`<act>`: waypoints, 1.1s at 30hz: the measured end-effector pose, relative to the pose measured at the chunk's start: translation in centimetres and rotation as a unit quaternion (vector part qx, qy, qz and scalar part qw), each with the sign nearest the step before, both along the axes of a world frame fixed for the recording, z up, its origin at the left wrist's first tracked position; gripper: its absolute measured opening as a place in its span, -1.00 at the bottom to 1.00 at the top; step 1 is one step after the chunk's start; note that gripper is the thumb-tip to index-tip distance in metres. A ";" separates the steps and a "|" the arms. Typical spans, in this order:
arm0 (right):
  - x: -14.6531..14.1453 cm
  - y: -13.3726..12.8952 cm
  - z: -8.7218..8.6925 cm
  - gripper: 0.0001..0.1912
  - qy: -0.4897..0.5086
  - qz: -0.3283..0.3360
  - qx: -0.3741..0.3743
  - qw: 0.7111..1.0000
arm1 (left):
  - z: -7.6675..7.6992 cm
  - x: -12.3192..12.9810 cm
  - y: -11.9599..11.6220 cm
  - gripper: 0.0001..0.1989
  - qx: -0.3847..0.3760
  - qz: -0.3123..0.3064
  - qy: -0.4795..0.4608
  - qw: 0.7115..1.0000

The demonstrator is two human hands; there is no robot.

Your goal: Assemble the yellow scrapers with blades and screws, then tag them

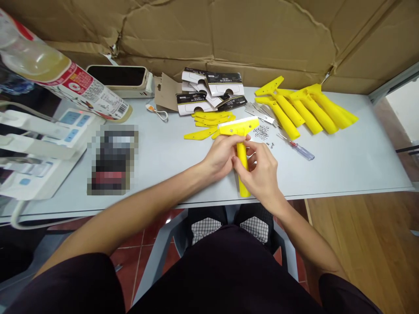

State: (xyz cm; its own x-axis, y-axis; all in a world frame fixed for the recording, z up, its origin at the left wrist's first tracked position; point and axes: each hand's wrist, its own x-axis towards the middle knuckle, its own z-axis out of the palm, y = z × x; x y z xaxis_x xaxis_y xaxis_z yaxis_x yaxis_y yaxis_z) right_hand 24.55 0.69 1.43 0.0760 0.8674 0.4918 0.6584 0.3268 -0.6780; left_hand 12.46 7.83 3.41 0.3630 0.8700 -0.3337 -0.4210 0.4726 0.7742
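A yellow T-shaped scraper [242,185] is between my two hands, its wide head pointing away from me and a pale strip along the head's far edge. Near the neck, my left hand [220,158] grips it with the thumb just below the head. My right hand [262,170] has its thumb and fingers closed round the handle. Beyond the scraper lie loose yellow plates [212,117], flat metal blades [260,112] and a small pile of screws [261,133]. A screwdriver [303,151] with a clear handle rests to the right.
Several yellow scraper handles [314,107] lie at the back right. Printed card sleeves [209,93] are heaped at the back. Leftward are a phone [116,75], a tilted drink bottle [78,85], a white power strip [70,126] and a blurred-out object [113,161]. Cardboard [212,35] lines the back.
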 end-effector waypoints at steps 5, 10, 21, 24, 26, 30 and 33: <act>0.3 0.0 0.4 -0.70 0.014 0.010 -0.008 1.000 | -0.2 -0.2 0.1 -0.85 0.012 -0.032 -0.007 0.999; 5.7 0.4 2.0 -0.79 -0.035 0.016 -0.027 0.999 | 0.1 -0.4 0.4 -0.87 -0.007 -0.009 -0.030 1.000; 14.1 4.1 4.8 -0.65 -0.331 0.122 -0.159 0.922 | 1.8 -0.2 0.2 -0.81 -0.077 0.002 -0.035 0.996; 13.3 4.7 5.1 -0.65 -0.341 0.130 -0.169 0.916 | 1.7 -0.3 0.3 -0.82 -0.075 -0.005 -0.038 0.996; 12.9 4.9 5.2 -0.63 -0.356 0.132 -0.174 0.908 | 1.7 -0.3 0.2 -0.82 -0.077 -0.003 -0.036 0.996; 12.2 5.1 5.3 -0.61 -0.403 0.114 -0.176 0.891 | 1.9 -0.3 0.2 -0.80 -0.081 0.000 -0.037 0.996; 11.8 5.2 5.4 -0.61 -0.459 0.089 -0.179 0.866 | 1.9 -0.2 0.1 -0.79 -0.078 -0.004 -0.041 0.996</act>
State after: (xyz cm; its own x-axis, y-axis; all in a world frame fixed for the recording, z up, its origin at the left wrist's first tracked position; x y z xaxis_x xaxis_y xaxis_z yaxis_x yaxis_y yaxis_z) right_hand 36.36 5.88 6.82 -0.3550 0.9345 -0.0275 0.9343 0.3556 0.0246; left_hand 12.21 7.88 5.28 0.4009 0.8071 -0.4334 -0.4753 0.5877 0.6547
